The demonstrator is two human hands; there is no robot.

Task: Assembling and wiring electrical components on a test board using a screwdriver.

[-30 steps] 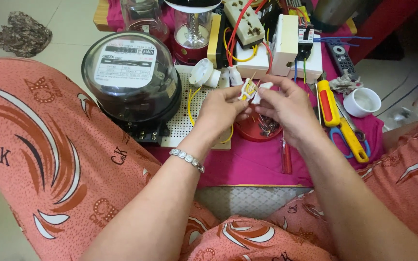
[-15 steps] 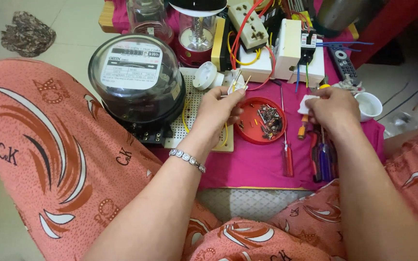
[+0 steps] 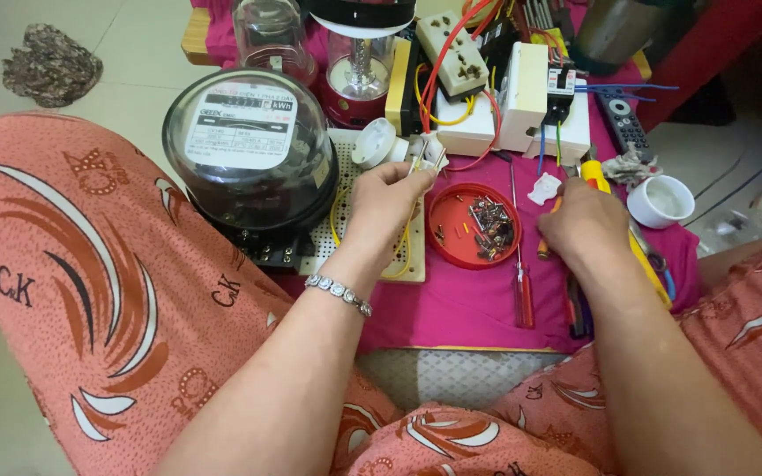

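Two hands: apart now, no longer joined over the part
Left hand (image 3: pixel 390 198): fingers still pinch small white part (image 3: pixel 427 154) above red dish (image 3: pixel 474 225)
Right hand (image 3: pixel 586 225): has moved to yellow tool (image 3: pixel 594 172) on desk (image 3: pixel 469 308), fingers closing on it

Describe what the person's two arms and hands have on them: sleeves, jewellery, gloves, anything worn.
Both forearms are bare, with no sleeves or gloves showing. The left hand has a silver-coloured bracelet of small linked stones at the wrist. The right hand shows no bracelet or watch; no rings can be made out on either hand.
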